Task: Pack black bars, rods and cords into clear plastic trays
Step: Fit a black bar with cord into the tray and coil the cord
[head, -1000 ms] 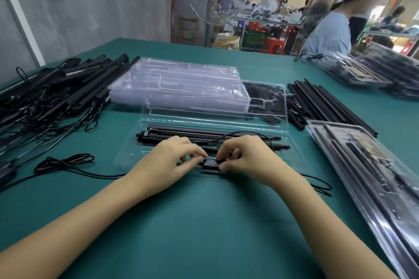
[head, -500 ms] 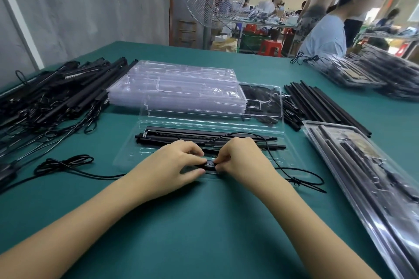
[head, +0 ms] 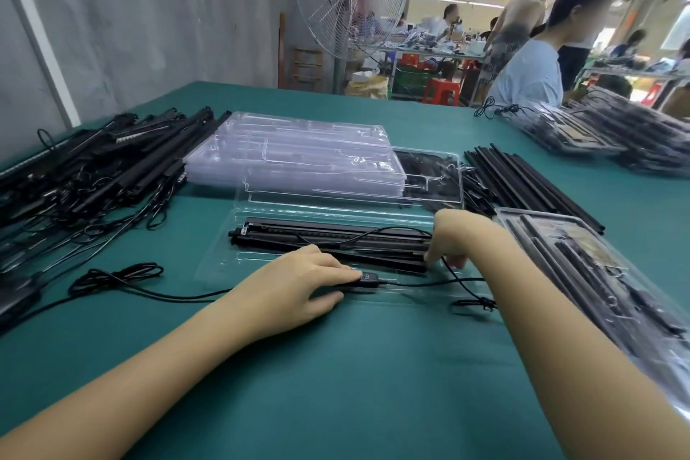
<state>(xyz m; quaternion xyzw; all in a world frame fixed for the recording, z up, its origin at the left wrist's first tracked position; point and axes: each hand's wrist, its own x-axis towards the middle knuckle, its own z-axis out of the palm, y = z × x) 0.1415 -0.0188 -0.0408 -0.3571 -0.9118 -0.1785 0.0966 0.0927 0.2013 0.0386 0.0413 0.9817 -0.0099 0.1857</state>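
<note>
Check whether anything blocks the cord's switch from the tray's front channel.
Nothing visible does. The left hand presses the switch onto the front of the clear tray; the black bars lie farther back, and only its own cord runs alongside.

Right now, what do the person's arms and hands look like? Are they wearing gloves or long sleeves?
No gloves and no long sleeves. The left arm and right arm are bare all the way to the picture's edge. The left hand and right hand are bare too, and I can see no rings, watch or bracelet on them.
</note>
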